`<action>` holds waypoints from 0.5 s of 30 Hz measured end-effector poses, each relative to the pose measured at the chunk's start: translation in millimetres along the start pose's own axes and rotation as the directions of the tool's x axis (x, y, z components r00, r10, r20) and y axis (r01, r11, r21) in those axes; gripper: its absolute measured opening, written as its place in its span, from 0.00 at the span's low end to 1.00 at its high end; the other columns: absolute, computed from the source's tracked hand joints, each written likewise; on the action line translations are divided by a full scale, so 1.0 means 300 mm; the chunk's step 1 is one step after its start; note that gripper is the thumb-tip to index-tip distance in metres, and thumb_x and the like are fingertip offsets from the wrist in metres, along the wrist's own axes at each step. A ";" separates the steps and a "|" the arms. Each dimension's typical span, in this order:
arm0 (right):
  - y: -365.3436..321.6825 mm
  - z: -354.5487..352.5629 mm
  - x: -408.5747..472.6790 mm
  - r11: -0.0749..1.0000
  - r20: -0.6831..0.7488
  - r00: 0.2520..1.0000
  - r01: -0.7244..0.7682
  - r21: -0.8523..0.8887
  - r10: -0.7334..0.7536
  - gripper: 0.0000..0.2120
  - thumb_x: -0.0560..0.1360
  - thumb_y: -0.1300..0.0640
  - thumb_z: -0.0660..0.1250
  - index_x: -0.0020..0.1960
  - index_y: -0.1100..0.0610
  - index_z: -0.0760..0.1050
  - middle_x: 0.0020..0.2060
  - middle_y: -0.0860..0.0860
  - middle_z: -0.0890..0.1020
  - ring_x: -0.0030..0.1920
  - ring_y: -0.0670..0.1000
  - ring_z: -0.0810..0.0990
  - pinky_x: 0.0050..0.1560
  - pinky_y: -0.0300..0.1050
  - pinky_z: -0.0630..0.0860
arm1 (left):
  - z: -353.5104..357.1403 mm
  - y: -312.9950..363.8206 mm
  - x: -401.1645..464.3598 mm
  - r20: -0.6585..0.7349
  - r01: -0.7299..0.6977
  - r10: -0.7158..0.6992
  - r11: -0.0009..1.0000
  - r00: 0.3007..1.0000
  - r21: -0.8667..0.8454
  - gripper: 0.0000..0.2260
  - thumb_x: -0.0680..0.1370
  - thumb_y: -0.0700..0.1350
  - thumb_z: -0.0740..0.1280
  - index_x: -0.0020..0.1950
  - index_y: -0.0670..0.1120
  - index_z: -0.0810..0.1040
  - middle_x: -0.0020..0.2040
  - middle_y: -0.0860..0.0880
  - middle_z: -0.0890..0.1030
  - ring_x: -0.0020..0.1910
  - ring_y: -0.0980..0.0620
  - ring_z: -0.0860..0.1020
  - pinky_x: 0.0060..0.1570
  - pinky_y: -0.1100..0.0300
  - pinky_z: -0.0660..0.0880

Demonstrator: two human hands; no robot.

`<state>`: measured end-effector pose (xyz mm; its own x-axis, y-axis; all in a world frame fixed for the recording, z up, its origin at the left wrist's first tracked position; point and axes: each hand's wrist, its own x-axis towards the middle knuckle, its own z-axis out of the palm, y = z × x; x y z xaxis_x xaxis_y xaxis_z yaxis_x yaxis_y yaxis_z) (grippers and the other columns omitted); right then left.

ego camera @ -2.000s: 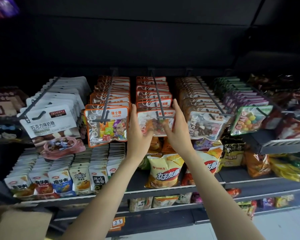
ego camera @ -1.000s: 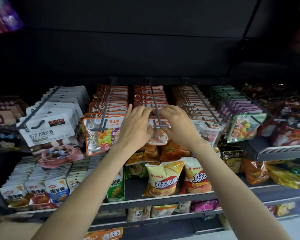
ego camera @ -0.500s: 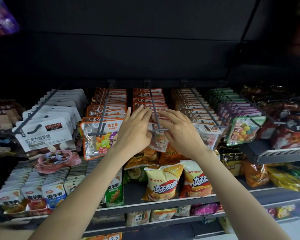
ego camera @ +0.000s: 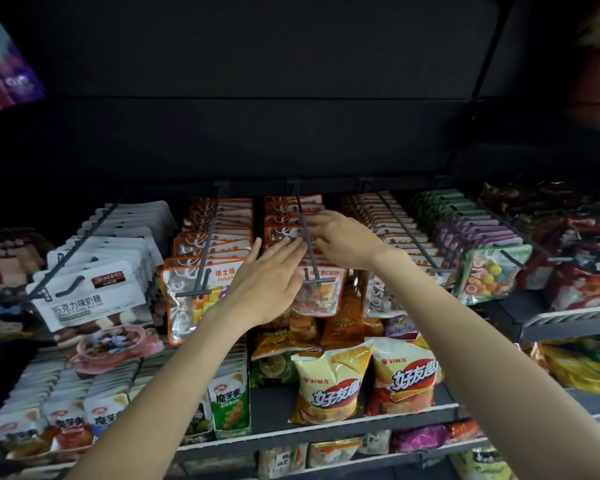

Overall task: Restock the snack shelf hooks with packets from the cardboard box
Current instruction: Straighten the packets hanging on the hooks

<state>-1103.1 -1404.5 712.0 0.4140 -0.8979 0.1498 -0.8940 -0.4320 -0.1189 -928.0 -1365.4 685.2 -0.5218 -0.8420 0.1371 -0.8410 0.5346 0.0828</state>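
Fingers (ego camera: 291,249) of left hand (ego camera: 267,289) straight, spread, touching orange-edged packets (ego camera: 288,220) beside centre hook (ego camera: 307,237). Right hand (ego camera: 343,240) fingers curled, pinching packet top on that hook. Front packet (ego camera: 321,292) hung at hook tip.

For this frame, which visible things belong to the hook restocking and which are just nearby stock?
In the job:
- left hand, fingers straight
- right hand, fingers on the packet tops
- grey metal hook
- orange-edged clear candy packets hanging on it

Nearby stock:
- white chocolate-candy packets
- yellow crisp bags
- green-edged round-candy packet
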 end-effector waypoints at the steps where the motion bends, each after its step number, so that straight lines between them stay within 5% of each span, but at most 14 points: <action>1: 0.002 -0.001 -0.008 1.000 0.001 1.000 0.008 -0.008 -0.008 0.20 0.81 0.58 0.54 0.72 0.53 0.69 0.74 0.48 0.66 0.75 0.50 0.59 0.73 0.51 0.60 | 0.000 0.000 0.000 -0.002 0.003 -0.003 1.000 1.000 0.000 0.23 0.84 0.50 0.46 0.78 0.49 0.45 0.79 0.54 0.45 0.77 0.58 0.43 0.74 0.54 0.35; 7: 0.027 0.004 0.017 0.989 -0.036 0.993 -0.107 0.100 0.111 0.21 0.81 0.58 0.53 0.73 0.54 0.67 0.72 0.50 0.68 0.73 0.51 0.64 0.71 0.54 0.63 | 0.010 -0.009 0.000 -0.018 -0.003 0.003 1.000 1.000 -0.030 0.23 0.84 0.49 0.46 0.78 0.50 0.47 0.79 0.55 0.49 0.77 0.58 0.46 0.75 0.54 0.36; 15: 0.031 0.024 0.010 0.997 0.013 0.997 -0.076 -0.016 0.076 0.20 0.82 0.55 0.51 0.73 0.50 0.67 0.74 0.46 0.66 0.74 0.49 0.61 0.72 0.48 0.60 | 0.005 -0.025 0.029 -0.124 0.023 -0.038 0.992 0.992 -0.121 0.21 0.84 0.49 0.47 0.78 0.49 0.55 0.78 0.54 0.56 0.76 0.58 0.50 0.74 0.55 0.39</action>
<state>-1108.9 -1411.6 704.2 0.3467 -0.9292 0.1276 -0.9255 -0.3610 -0.1141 -926.5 -1376.7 684.3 -0.4676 -0.8464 0.2548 -0.8295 0.5198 0.2044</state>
